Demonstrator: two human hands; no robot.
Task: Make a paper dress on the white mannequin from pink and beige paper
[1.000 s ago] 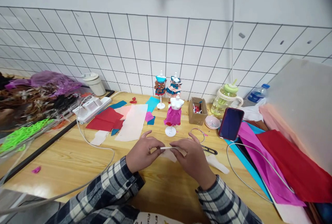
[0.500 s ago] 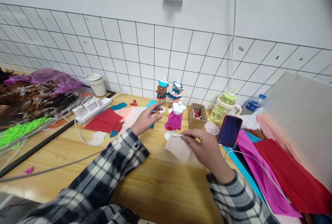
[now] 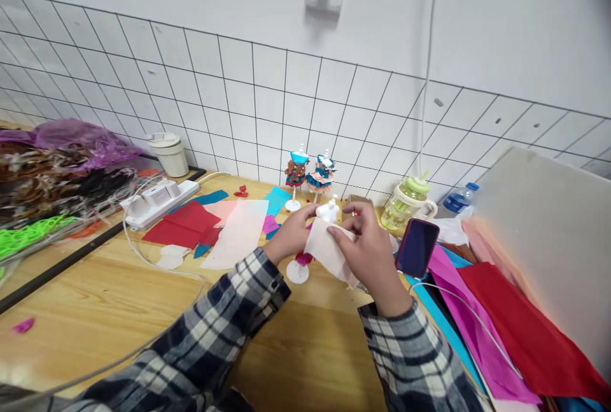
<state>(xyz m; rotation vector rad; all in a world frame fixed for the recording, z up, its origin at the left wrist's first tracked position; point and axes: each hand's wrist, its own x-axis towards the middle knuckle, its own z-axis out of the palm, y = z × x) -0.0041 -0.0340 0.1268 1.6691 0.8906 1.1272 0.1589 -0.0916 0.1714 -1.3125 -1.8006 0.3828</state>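
Note:
My left hand (image 3: 292, 235) is closed round the side of a miniature dress-form mannequin (image 3: 328, 209), its fingers partly behind the figure. The white torso leans to the right of its round white base (image 3: 298, 272). Most of its magenta skirt (image 3: 303, 258) is hidden. My right hand (image 3: 371, 248) pinches a cream-white sheet of crepe paper (image 3: 329, 249) against the front of the torso, and the paper hangs over the skirt. Behind stand two dressed miniature mannequins, one in turquoise and brown (image 3: 296, 170), the other in blue and peach ruffles (image 3: 323, 173).
Cut papers lie left, among them a red sheet (image 3: 184, 224) and a cream sheet (image 3: 238, 234), beside a power strip (image 3: 160, 202). On the right are a phone (image 3: 417, 248), a green-lidded bottle (image 3: 405, 203) and folded red paper (image 3: 529, 329). A cable (image 3: 138, 351) crosses the table.
My left hand has moved in and taken hold of the mannequin, which now leans. My right hand has raised the cream paper from in front of it onto its torso.

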